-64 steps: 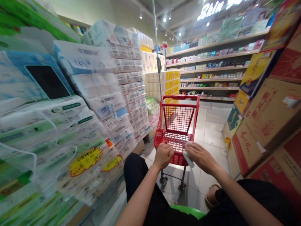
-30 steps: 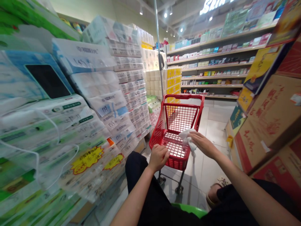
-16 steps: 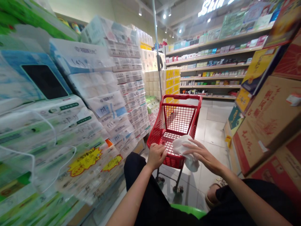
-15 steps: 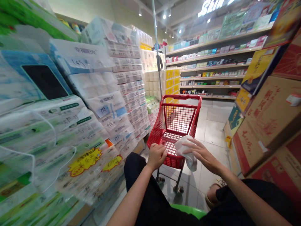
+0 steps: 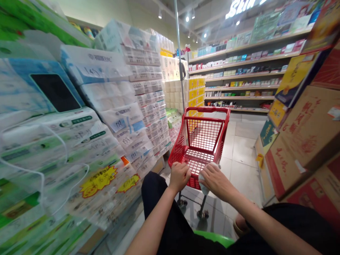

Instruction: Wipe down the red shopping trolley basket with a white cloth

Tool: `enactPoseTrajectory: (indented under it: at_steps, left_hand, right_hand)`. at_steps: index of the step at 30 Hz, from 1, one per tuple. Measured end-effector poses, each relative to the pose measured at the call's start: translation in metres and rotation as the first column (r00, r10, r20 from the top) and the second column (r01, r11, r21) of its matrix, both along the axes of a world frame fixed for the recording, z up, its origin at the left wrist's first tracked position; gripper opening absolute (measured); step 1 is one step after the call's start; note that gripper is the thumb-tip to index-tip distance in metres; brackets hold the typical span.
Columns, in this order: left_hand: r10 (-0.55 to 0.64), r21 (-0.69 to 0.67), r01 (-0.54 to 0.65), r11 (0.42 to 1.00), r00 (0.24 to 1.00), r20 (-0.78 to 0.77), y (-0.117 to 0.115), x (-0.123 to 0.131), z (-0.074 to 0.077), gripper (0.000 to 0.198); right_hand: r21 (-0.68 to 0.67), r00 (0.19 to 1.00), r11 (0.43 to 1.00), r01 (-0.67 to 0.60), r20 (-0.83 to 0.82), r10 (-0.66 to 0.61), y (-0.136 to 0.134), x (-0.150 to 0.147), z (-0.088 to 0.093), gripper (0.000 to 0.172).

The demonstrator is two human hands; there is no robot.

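Note:
A red plastic shopping cart (image 5: 178, 147) with grid-like mesh walls and metal legs on casters stands in front of my knees. My left hand (image 5: 180, 175) is closed over its near rim, at the left. At the right part of the same rim, my right hand (image 5: 215, 180) curls round a thin white wipe (image 5: 203, 187) and presses it against the edge. Most of the wipe is hidden under the fingers; a bit hangs below them. Whether it is cloth or paper I cannot tell.
Stacked tissue packs (image 5: 117, 120) rise on the left, with a phone (image 5: 55, 92) and a white cable lying on them. Cardboard cartons (image 5: 305, 131) are piled on the right. Shelves of small products (image 5: 239, 72) line the back. Part of a green seat (image 5: 214, 238) shows beneath me.
My right hand has moved down and left with the wipe, from loosely holding it above the rim to closing on the cart's edge. My left hand stays on the rim.

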State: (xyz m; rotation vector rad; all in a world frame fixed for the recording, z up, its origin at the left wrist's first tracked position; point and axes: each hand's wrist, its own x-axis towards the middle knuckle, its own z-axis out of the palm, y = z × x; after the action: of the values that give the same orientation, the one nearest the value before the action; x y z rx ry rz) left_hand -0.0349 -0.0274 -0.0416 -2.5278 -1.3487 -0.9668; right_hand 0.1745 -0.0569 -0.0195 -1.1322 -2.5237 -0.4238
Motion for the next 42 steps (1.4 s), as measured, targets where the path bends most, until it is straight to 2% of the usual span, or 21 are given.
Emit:
enactPoseTrajectory:
  at_steps: [2,4,9,13,16,20,22,25,27,31,35,37,39,40,42]
  left_hand:
    - [0.011,0.006,-0.011,1.000,1.000,-0.011,-0.001,0.001,-0.001,0.027]
    - [0.009,0.006,-0.009,1.000,1.000,-0.025,-0.002,0.001,-0.001,0.027]
    - [-0.039,0.005,0.039,0.999,0.998,-0.056,-0.004,0.006,0.001,0.027]
    - [-0.021,0.035,0.023,0.999,0.998,-0.059,-0.005,0.019,0.001,0.026]
    - [0.008,0.061,-0.004,0.998,0.998,-0.069,-0.007,0.032,0.000,0.024]
    - [0.065,0.083,-0.057,0.995,0.994,-0.087,-0.011,0.048,0.000,0.023]
    - [0.071,0.084,-0.064,0.994,0.993,-0.092,-0.013,0.053,0.000,0.022]
    - [0.055,0.081,-0.047,0.996,0.994,-0.096,-0.015,0.056,0.000,0.022]
    - [0.031,0.078,-0.023,0.997,0.994,-0.102,-0.015,0.054,0.000,0.021]
    - [-0.006,0.077,0.015,0.997,0.993,-0.115,-0.015,0.049,-0.002,0.021]
    - [-0.004,0.084,0.013,0.996,0.994,-0.110,-0.016,0.048,-0.002,0.022]
    - [-0.001,0.087,0.010,0.996,0.994,-0.107,-0.016,0.050,-0.002,0.022]
    - [0.000,0.087,0.010,0.996,0.994,-0.110,-0.016,0.053,-0.002,0.022]
    - [0.001,0.086,0.009,0.996,0.994,-0.111,-0.016,0.054,-0.001,0.022]
    - [0.002,0.083,0.007,0.996,0.993,-0.116,-0.015,0.055,-0.001,0.022]
  right_hand:
    - [0.036,0.999,0.998,0.049,-0.004,-0.048,-0.006,-0.008,-0.005,0.018]
    - [0.043,1.000,0.999,0.018,-0.008,-0.017,-0.004,-0.002,-0.006,0.017]
    - [0.057,0.983,0.982,-0.178,-0.028,0.180,0.017,0.052,0.007,0.027]
    - [0.077,0.984,0.982,-0.175,-0.011,0.177,0.021,0.076,0.009,0.028]
    - [0.085,0.993,0.990,-0.116,-0.021,0.118,0.014,0.065,-0.004,0.020]
    - [0.134,0.993,0.987,0.085,-0.096,-0.072,0.000,0.035,-0.021,0.015]
    - [0.137,0.982,0.977,0.163,-0.116,-0.148,-0.005,0.024,-0.025,0.016]
    - [0.125,0.979,0.974,0.186,-0.111,-0.173,-0.008,0.019,-0.024,0.016]
    - [0.109,0.989,0.985,0.132,-0.082,-0.123,-0.008,0.024,-0.021,0.016]
    - [0.047,0.997,0.996,-0.073,-0.035,0.074,-0.006,0.051,-0.008,0.025]
    - [-0.020,0.977,0.980,-0.199,-0.086,0.196,-0.004,0.076,0.012,0.027]
    - [0.022,0.979,0.988,-0.152,-0.135,0.154,-0.002,0.082,0.023,0.023]
    - [0.127,0.980,0.992,-0.007,-0.197,0.032,0.003,0.086,0.037,0.022]
    - [0.189,0.971,0.977,0.094,-0.233,-0.048,0.006,0.087,0.045,0.023]
    - [0.301,0.940,0.913,0.275,-0.285,-0.189,0.010,0.089,0.060,0.024]
